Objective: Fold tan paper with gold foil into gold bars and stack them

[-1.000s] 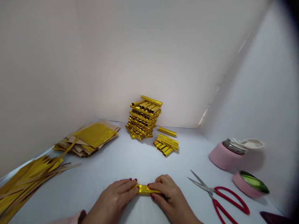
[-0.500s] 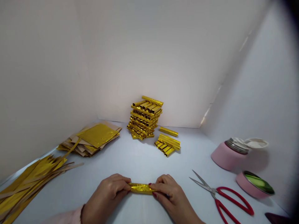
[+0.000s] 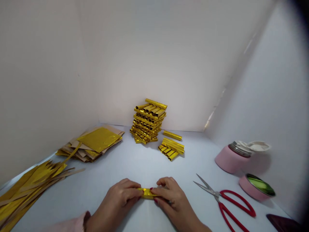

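A short gold foil piece (image 3: 147, 193) lies level between my two hands at the lower middle of the view. My left hand (image 3: 120, 199) pinches its left end, and my right hand (image 3: 172, 201) grips its right end with thumb and fingers. Both ends are hidden under the fingers. Beyond them rises a stack of gold tubes (image 3: 148, 120), laid crosswise in layers. Right of the stack sit a small group of gold tubes (image 3: 171, 149) and a single gold tube (image 3: 172, 135).
At the left are a pile of gold sheets (image 3: 98, 138) and a heap of gold strips (image 3: 31, 190). Open red-handled scissors (image 3: 217, 194) lie at the right, near a pink jar (image 3: 229, 159), a pink bowl (image 3: 256, 188) and a dark object (image 3: 282, 223).
My hands have drawn closer together on the gold piece, so less of it shows between them. The whole view has shifted slightly.
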Action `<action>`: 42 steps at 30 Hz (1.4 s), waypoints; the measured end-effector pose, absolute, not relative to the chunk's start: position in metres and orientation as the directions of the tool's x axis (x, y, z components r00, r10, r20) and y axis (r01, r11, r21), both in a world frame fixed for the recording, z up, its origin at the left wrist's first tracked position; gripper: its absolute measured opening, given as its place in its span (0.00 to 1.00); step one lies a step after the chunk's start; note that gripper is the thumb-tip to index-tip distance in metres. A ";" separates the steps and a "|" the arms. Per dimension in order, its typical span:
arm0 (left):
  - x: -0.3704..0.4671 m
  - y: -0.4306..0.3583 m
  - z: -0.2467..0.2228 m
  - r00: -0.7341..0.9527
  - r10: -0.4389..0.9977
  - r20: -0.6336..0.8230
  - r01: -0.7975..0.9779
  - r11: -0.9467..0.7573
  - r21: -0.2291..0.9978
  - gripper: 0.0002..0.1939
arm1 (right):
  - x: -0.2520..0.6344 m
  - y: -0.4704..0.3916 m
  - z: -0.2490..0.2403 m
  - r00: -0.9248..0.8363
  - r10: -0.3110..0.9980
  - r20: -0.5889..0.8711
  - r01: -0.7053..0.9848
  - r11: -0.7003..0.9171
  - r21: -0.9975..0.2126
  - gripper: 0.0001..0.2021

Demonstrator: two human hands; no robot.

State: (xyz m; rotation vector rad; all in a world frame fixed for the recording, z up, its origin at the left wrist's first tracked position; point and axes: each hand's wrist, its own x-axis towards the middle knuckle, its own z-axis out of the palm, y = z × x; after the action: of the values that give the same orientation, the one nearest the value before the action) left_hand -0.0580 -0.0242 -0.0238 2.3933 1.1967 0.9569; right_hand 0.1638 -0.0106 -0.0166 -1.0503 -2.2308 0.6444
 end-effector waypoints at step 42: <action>-0.088 -0.021 -0.021 0.368 0.886 0.283 0.571 -0.455 0.684 0.08 | 0.178 -0.004 -0.019 -0.538 0.718 0.442 0.524 0.695 -0.492 0.08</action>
State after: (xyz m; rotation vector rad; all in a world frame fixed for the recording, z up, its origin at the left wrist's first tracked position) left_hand -0.0882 -0.0215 -0.0209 2.1561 1.2590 0.8786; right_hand 0.1781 -0.0038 -0.0190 -0.9450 -2.2712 0.4000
